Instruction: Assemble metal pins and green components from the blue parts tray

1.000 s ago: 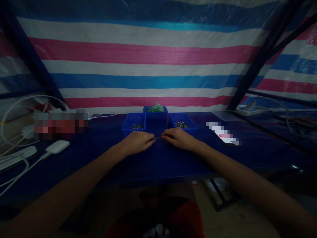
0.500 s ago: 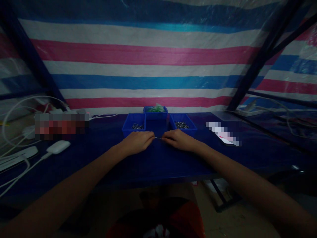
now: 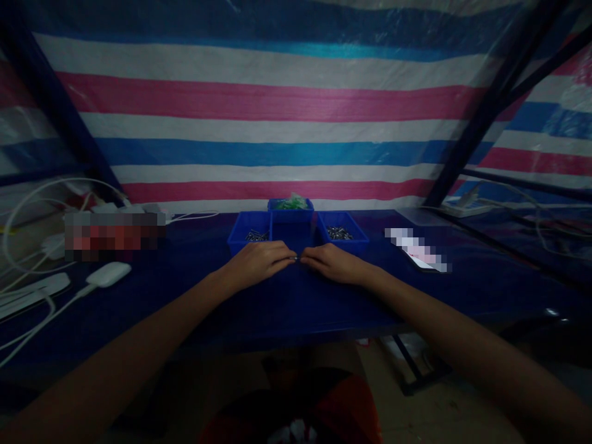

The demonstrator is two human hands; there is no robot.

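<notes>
My left hand and my right hand rest on the dark blue table, fingertips almost touching. Both are closed in a pinch on a small thin metal part held between them; most of it is hidden by the fingers. Just behind the hands stand three blue bins: a left bin with small dark metal pieces, a middle bin that looks dark inside, and a right bin with more metal pieces. A fourth blue bin with green parts sits behind them.
White cables and chargers lie on the table's left side. A phone lies to the right of the bins. A striped tarpaulin hangs behind the table, and dark metal frame bars slant at the right.
The two hands have closed the gap between their fingertips, so less of the thin metal part shows than one second ago. The arms have barely moved.
</notes>
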